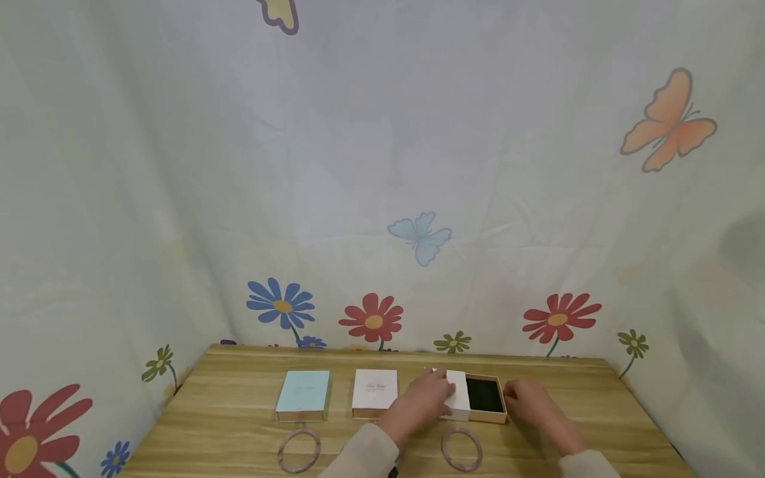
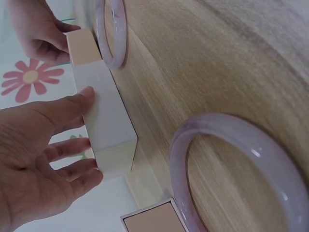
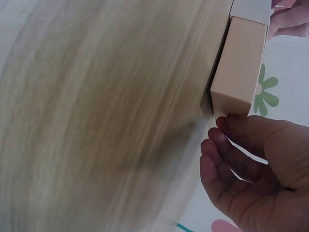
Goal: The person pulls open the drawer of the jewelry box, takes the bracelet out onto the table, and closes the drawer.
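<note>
A white box sleeve (image 1: 459, 396) lies at the right of the table, its tan drawer (image 1: 501, 417) partly out to the right and showing a black lining (image 1: 485, 396). My left hand (image 1: 420, 403) holds the sleeve, thumb on the near side, as the left wrist view shows. At the drawer's outer end, my right hand (image 1: 534, 405) pinches with thumb and forefinger; the other fingers (image 3: 217, 166) are curled beside it. In front of the sleeve lies a pale lilac bangle (image 1: 445, 450).
A second lilac bangle (image 1: 281, 458) lies to the left. Behind it rest a light blue box (image 1: 303, 393) and a closed white box (image 1: 374, 390) with small lettering. The wooden table (image 1: 227, 411) meets a flower-printed curtain (image 1: 335, 199) at the back.
</note>
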Available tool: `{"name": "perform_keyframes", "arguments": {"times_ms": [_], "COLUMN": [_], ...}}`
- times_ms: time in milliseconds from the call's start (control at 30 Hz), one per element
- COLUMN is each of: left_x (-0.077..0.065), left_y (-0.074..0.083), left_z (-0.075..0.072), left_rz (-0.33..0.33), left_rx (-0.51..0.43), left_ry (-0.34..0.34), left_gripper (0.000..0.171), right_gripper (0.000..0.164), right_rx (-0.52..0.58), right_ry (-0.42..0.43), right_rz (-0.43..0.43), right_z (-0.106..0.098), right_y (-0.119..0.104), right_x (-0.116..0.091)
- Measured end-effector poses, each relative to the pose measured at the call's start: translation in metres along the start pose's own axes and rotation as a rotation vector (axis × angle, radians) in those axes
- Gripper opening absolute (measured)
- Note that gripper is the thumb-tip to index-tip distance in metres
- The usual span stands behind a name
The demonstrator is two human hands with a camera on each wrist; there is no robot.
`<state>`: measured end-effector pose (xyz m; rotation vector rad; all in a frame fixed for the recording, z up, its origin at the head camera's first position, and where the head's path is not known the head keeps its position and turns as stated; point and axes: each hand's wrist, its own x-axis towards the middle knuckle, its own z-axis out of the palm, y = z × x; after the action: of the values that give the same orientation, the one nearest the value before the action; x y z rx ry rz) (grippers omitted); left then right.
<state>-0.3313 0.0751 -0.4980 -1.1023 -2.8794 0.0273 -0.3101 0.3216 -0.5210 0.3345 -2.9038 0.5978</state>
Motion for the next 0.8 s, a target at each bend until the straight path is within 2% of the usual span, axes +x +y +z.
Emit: {"name": "perform_keyframes", "arguments": {"times_ms": [233,467,600,800], "left_x": [-0.0003,0.002,0.0038,0.0034], "left_y": [-0.0004,-0.0012,-0.0017,-0.0016], "left_z": [-0.0004,0.0021,0.0046,0.0055], "left_rz": [-0.01,-0.012,-0.002,-0.002], "left_rx": [-0.013,-0.029,-0.014,-0.003], "left_ry": [-0.011,-0.009,-0.006,-0.006], "left_gripper": [0.037,0.036,0.035,0.036], "right_gripper": [0.027,0.027,0.028,0.032], "right_rx": [-0.036,-0.045,-0.058,-0.078], "right_ry": [0.017,0.014,0.02,0.027], "right_rz": [-0.032,-0.015,-0.002,-0.029], "right_z": [0.0011,-0.0003,0.0016,0.006], "right_y": [-0.0027,-0.0058,-0.0052,-0.0047], "right_x": [0.0007,0.002,0.0028,0.0044]}}
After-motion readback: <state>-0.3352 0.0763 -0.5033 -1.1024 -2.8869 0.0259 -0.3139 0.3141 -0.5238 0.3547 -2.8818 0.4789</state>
